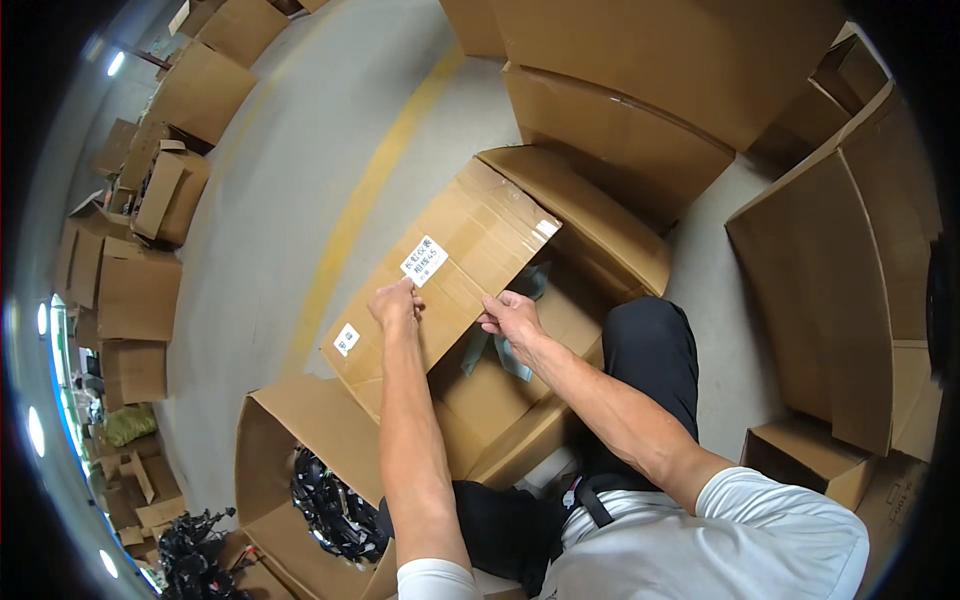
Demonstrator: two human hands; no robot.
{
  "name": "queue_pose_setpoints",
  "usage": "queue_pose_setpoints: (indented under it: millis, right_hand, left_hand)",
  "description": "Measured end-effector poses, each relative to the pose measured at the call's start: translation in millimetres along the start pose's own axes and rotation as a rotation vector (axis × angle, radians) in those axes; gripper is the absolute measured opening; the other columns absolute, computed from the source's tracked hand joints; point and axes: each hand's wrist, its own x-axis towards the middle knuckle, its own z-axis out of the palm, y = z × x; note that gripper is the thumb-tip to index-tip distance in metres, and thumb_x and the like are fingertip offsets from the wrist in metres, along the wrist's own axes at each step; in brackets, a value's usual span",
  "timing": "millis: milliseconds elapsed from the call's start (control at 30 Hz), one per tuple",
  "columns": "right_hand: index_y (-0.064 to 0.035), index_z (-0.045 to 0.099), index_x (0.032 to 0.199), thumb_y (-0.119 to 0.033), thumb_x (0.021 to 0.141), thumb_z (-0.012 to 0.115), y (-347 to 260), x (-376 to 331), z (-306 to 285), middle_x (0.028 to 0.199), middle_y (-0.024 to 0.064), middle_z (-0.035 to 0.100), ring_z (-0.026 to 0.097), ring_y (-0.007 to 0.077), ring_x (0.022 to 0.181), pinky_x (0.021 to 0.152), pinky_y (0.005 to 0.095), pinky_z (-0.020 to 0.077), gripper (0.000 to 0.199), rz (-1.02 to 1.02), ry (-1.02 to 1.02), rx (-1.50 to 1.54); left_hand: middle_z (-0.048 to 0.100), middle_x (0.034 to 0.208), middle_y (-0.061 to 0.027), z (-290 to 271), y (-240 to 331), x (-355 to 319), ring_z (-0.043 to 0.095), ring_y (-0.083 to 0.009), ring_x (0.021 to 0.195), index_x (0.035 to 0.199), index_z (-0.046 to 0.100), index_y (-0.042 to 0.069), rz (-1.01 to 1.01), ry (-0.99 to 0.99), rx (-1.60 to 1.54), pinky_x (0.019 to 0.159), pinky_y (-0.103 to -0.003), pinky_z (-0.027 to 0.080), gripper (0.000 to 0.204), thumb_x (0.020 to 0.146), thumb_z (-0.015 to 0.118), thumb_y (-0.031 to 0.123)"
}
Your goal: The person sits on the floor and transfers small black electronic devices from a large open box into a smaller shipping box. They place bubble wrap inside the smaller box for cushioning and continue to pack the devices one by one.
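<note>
The box (520, 440) sits in front of the person, its flap (480, 225) sticking out on the far left side with a white label (424, 260) on top. The left hand (397, 303) has its fingers curled against the flap just below the label, and I can't tell if it grips anything; the right hand (512, 315) pinches the flap's edge above the box's open inside. Pale blue plastic (512, 362) lies in the box, and black wires (335, 505) fill a second box (310, 412) to its left.

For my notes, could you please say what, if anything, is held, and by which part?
Right hand: the cardboard box flap, by its edge; left hand: cannot tell whether it grips anything.
</note>
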Motion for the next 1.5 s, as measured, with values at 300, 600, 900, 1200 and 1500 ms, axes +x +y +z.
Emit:
queue_pose_setpoints:
  millis: [300, 600, 900, 1200, 1500]
  right_hand:
    - [-0.0060, 0.065, 0.087, -0.024, 0.102, 0.066, 4.5, 2.7, -1.8, 0.083, 0.0029, 0.066, 0.066, 0.0125, 0.076, 0.067, 0.0271, 0.0542, 0.024, -0.021, 0.016, -0.002]
    - [-0.0055, 0.066, 0.092, -0.026, 0.103, 0.066, 4.1, 2.5, -2.9, 0.088, 0.0025, 0.068, 0.067, 0.0106, 0.082, 0.071, 0.0246, 0.0565, 0.023, -0.002, -0.002, -0.017]
    - [-0.0060, 0.064, 0.086, -0.024, 0.102, 0.066, 6.3, -0.8, 0.8, 0.081, 0.0033, 0.066, 0.067, 0.0128, 0.077, 0.068, 0.0277, 0.0547, 0.024, -0.039, 0.011, 0.006]
    - [-0.0001, 0.065, 0.086, -0.016, 0.102, 0.062, -6.6, -0.3, -13.0, 0.079, 0.0082, 0.067, 0.057, 0.0119, 0.064, 0.056, 0.0265, 0.0444, 0.022, -0.049, -0.096, 0.035]
    - [-0.0004, 0.070, 0.090, -0.022, 0.099, 0.064, -40.9, -96.2, -28.5, 0.084, 0.0042, 0.071, 0.066, 0.0104, 0.077, 0.071, 0.0273, 0.0543, 0.024, -0.230, -0.330, -0.589]
  left_hand:
    - [0.058, 0.058, -0.0082, 2.3, 18.9, -1.9, 0.055, -0.0176, 0.042, 0.067, 0.054, 0.001, -0.031, -0.029, 0.247, 0.035, -0.031, 0.038, 0.031, 0.093, 0.071, 0.007]
    - [0.059, 0.060, -0.0096, -11.4, -4.4, -3.5, 0.056, -0.0197, 0.042, 0.073, 0.057, 0.002, -0.062, 0.082, 0.088, 0.034, -0.032, 0.040, 0.038, 0.100, 0.069, 0.025]
    - [0.069, 0.097, -0.0257, 25.8, 13.1, -35.3, 0.067, -0.0393, 0.091, 0.102, 0.063, -0.009, 0.636, 0.262, 0.772, 0.084, -0.051, 0.052, 0.046, 0.098, 0.065, 0.037]
    - [0.057, 0.144, -0.0296, 73.8, 24.8, -90.6, 0.054, -0.0352, 0.135, 0.149, 0.046, -0.005, 0.595, -0.560, 0.400, 0.113, -0.040, 0.040, 0.068, 0.103, 0.059, 0.042]
    - [0.071, 0.114, -0.0197, -49.4, -141.3, -243.0, 0.068, -0.0259, 0.106, 0.122, 0.067, -0.009, 0.632, -0.252, 0.444, 0.092, -0.040, 0.053, 0.049, 0.088, 0.080, 0.024]
